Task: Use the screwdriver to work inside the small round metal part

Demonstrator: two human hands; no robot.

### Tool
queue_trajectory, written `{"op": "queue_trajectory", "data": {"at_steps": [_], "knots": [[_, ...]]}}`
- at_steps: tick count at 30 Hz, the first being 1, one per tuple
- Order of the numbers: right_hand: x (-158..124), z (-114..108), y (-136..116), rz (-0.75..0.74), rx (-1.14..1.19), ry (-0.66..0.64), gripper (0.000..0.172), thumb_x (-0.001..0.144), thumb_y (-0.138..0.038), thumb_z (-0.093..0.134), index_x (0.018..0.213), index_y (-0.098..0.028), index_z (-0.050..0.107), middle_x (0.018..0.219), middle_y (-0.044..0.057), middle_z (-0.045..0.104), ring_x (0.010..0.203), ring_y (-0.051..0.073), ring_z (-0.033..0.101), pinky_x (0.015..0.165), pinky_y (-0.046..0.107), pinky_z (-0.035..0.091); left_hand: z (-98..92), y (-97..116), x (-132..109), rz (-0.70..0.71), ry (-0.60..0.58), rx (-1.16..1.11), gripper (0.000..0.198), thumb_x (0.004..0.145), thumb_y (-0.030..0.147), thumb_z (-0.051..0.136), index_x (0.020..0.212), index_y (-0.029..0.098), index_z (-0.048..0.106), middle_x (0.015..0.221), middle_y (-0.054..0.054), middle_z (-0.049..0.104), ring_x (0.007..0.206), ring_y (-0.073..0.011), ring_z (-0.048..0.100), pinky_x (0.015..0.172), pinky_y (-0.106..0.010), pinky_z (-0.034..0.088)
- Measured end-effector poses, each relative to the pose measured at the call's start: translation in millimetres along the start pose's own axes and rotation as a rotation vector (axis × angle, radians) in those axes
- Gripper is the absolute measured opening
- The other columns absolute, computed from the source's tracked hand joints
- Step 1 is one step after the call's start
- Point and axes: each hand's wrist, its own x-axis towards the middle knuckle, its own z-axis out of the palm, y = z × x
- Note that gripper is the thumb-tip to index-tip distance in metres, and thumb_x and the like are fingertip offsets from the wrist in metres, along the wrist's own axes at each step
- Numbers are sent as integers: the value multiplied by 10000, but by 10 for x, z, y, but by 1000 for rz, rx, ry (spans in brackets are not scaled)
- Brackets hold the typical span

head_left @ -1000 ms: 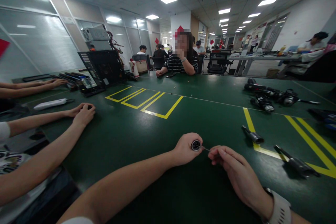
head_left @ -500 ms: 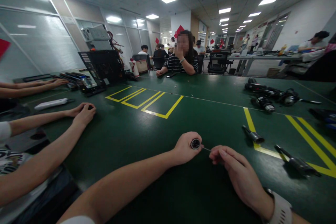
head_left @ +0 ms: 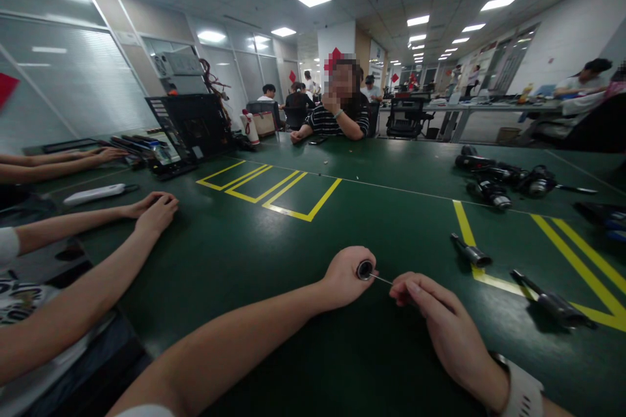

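Note:
My left hand (head_left: 348, 279) is closed around a short round metal part (head_left: 364, 270), its dark hollow end with a bright rim facing me. Most of that part is hidden by the fingers. My right hand (head_left: 415, 293) pinches a thin metal rod (head_left: 382, 279), which points left to the lower right edge of the round part's rim. Whether its tip touches the rim or goes inside, I cannot tell. Right of my right hand lie a small metal cylinder with a shaft (head_left: 472, 255) and a larger one (head_left: 560, 306) on the green tabletop (head_left: 274, 260).
Several black tool-like parts (head_left: 503, 176) lie at the back right. Yellow tape outlines (head_left: 288, 212) mark the table. Another person's hands (head_left: 155, 212) rest at the left, near a white device (head_left: 95, 194). A black open frame (head_left: 188, 130) stands behind them; a person sits across (head_left: 337, 120).
The rod's tip has moved from across the round part's opening down to its lower right rim. Both my hands stay almost in place. The dark item in the neighbour's hands no longer shows.

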Motion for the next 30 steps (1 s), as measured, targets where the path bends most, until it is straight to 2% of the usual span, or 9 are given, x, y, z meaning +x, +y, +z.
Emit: {"op": "queue_trajectory", "data": {"at_steps": [7, 12, 16, 25, 30], "knots": [[30, 25, -23, 67, 179, -5, 234, 845, -385, 532, 805, -210, 682, 847, 47, 635, 818, 212, 544, 719, 345, 418, -5, 10, 22, -36, 12, -118, 129, 728, 218, 621, 689, 150, 517, 682, 24, 510, 638, -103, 484, 600, -213, 392], [4, -11, 27, -23, 70, 29, 216, 864, -373, 520, 820, -230, 676, 849, 26, 633, 827, 201, 536, 750, 336, 400, 5, 5, 18, -37, 7, -41, 96, 728, 193, 609, 697, 154, 527, 692, 25, 515, 646, -105, 484, 613, -220, 388], [-12, -10, 26, -52, -43, -16, 233, 873, -372, 510, 793, -223, 671, 834, 25, 626, 821, 200, 530, 746, 331, 392, 5, 2, 5, -15, 7, 12, 82, 740, 187, 593, 699, 157, 529, 697, 23, 516, 658, -110, 487, 628, -228, 383], [17, 23, -41, 60, 152, -8, 244, 847, -385, 526, 795, -199, 676, 825, 48, 628, 803, 213, 543, 708, 341, 422, -19, 28, 22, -40, -10, -55, 120, 729, 218, 614, 688, 152, 522, 685, 21, 517, 649, -110, 487, 610, -220, 394], [-9, 4, -3, -13, 59, 39, 236, 858, -380, 523, 796, -211, 676, 829, 43, 632, 810, 214, 538, 733, 345, 410, -23, 26, 15, -69, -32, 2, 73, 725, 181, 603, 712, 156, 535, 715, 18, 533, 681, -118, 504, 633, -228, 398]]}}
